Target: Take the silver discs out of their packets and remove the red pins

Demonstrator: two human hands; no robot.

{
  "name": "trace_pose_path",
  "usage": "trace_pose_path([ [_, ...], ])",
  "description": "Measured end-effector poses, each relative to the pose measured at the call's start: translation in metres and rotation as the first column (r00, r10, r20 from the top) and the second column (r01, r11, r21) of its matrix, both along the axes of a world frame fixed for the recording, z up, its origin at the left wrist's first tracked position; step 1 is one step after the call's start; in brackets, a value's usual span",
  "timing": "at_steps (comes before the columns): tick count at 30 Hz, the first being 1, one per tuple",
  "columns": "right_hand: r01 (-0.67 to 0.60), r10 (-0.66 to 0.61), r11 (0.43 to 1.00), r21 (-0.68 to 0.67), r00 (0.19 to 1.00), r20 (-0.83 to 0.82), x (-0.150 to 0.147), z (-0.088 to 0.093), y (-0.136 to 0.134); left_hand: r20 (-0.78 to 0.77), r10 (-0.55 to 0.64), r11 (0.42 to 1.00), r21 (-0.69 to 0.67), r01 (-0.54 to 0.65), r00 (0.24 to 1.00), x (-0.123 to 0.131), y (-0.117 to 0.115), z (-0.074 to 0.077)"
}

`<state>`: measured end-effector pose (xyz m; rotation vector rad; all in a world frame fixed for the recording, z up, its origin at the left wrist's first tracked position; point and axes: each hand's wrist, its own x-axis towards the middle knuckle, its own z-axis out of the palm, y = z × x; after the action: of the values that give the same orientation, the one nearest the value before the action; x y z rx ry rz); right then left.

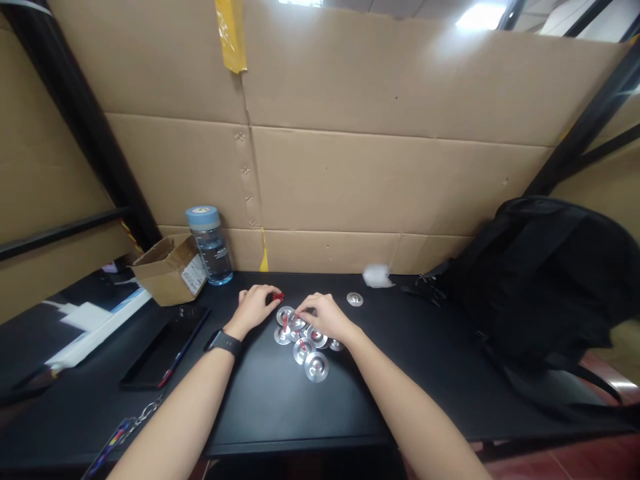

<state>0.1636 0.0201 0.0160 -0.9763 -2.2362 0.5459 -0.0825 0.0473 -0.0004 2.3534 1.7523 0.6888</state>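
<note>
A loose pile of small silver finger cymbals (317, 367), with domed middles and short red loops on several of them, lies on the black table. At the pile's upper left, my left hand (254, 307) is closed, thumb and fingers pinching a small bunch of red cords (278, 297). My right hand (324, 316) reaches over the pile from the right. Its fingertips are closed on a finger cymbal (296, 323) by the red bit at its centre. Part of the pile is hidden under this hand. One finger cymbal (355, 299) rests apart to the right.
Left of my hands stand a water bottle (212, 250), an open cardboard box (173, 270) and a black tray-like phone or tablet (163, 350). A keychain (127, 427) lies nearer. To the right are crumpled white plastic (377, 275) and a black backpack (545, 293). Cardboard walls (350, 180) enclose the back.
</note>
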Motion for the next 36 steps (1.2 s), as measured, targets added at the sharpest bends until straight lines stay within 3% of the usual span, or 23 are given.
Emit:
trace_pose_path([
  [4,0.094,-0.093,0.996,-0.009,0.963,-0.253,0.005,0.004,0.002,0.066,-0.006,0.997,0.075,0.001,0.998,0.002,-0.003,0.006],
  [7,0.168,-0.210,0.977,-0.131,0.860,-0.465,0.007,0.005,0.005,0.191,-0.140,0.981,0.159,0.111,0.972,0.015,-0.011,0.018],
  [10,0.091,-0.227,0.964,-0.252,0.777,-0.587,0.007,0.005,0.005,0.261,-0.311,0.944,0.193,0.267,0.914,0.035,-0.021,0.027],
  [14,0.006,-0.210,0.953,-0.304,0.738,-0.642,0.006,0.006,0.003,0.325,-0.303,0.939,0.264,0.222,0.896,0.056,-0.029,0.026],
  [19,-0.064,-0.199,0.938,-0.340,0.704,-0.682,0.005,0.004,0.000,0.321,-0.271,0.937,0.303,0.173,0.908,0.061,-0.033,0.023],
  [23,-0.114,-0.167,0.930,-0.350,0.718,-0.676,0.008,0.007,-0.004,0.297,-0.238,0.933,0.335,0.133,0.925,0.059,-0.034,0.023],
  [29,-0.192,-0.036,0.930,-0.314,0.802,-0.596,0.010,0.011,-0.007,0.290,-0.271,0.929,0.327,0.171,0.918,0.060,-0.036,0.023],
  [33,-0.101,-0.040,0.965,-0.240,0.853,-0.520,0.011,0.008,-0.003,0.227,-0.255,0.934,0.310,0.178,0.940,0.053,-0.033,0.028],
  [36,0.058,-0.123,0.985,-0.164,0.898,-0.422,0.029,0.008,0.009,0.146,-0.159,0.950,0.293,0.111,0.976,0.033,-0.023,0.028],
])
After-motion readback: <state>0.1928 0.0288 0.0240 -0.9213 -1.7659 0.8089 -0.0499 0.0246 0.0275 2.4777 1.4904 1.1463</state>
